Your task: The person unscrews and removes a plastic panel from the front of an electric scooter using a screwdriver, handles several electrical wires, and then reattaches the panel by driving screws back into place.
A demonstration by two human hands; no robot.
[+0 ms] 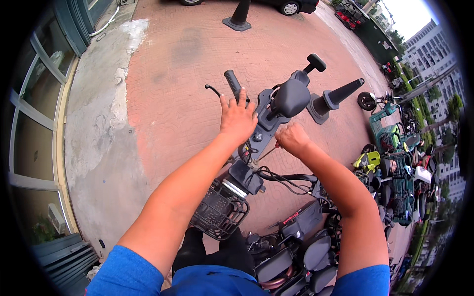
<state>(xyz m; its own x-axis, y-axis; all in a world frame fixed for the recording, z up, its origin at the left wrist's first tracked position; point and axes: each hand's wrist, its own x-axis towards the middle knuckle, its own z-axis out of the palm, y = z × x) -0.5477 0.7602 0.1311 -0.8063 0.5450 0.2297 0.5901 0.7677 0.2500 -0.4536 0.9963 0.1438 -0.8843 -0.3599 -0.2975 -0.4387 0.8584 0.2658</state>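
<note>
In front of me stands a small black electric bike with a padded seat (290, 97) and a wire front basket (220, 209). My left hand (238, 117) lies against the handlebar near a black rubber grip (232, 83), fingers spread. A brake lever (213, 90) sticks out beside that grip. My right hand (295, 140) is closed round a screwdriver (267, 154), whose handle is mostly hidden, with a bit of red showing. Its thin shaft slants down to the bike's front, by loose black cables (279, 178) and a dark box-shaped headlight or housing (245, 176). The tip's exact contact is unclear.
Two dark traffic cones stand on the red paving, one far off (238, 17), one right of the bike (323, 104). Several parked bikes (395, 167) line the right, and more black scooters (306, 254) crowd near my legs. A glazed shopfront (37, 123) runs along the left.
</note>
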